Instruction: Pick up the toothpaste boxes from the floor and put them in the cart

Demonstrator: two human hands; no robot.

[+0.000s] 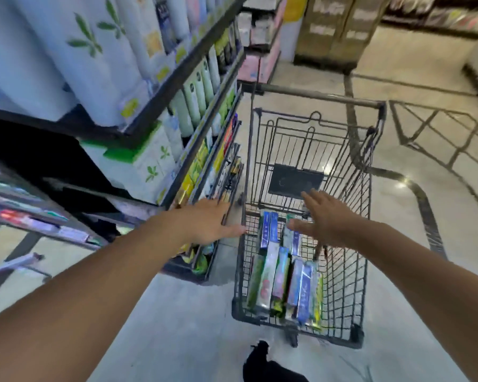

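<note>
Toothpaste boxes, long cardboard cartons in blue, green, pink and silver print, lie side by side on the bottom of the dark wire shopping cart. One row sits at the near end of the basket, and at least two more cartons lie just beyond it, toward the far end. Exact count uncertain: the frame is blurred and the cartons overlap.

Left hand: fingers spread, palm down, holding nothing. It sits just beside the cart's left wall, between the cart and the store shelving on the left; contact with the wire cannot be judged.

Right hand: also spread flat and empty, hovering over the far cartons inside the basket. It is above them, not gripping any.

Pale tiled floor: the visible stretch near and left of the cart shows no loose cartons. A dark shoe appears at the near edge. Floor behind the person and under the shelving is out of view.

Judgement: collection looks well advanced, possibly complete, since both hands are free and every carton in sight is already in the cart. Remaining work, if any, would be a check of unseen floor for stragglers.
</note>
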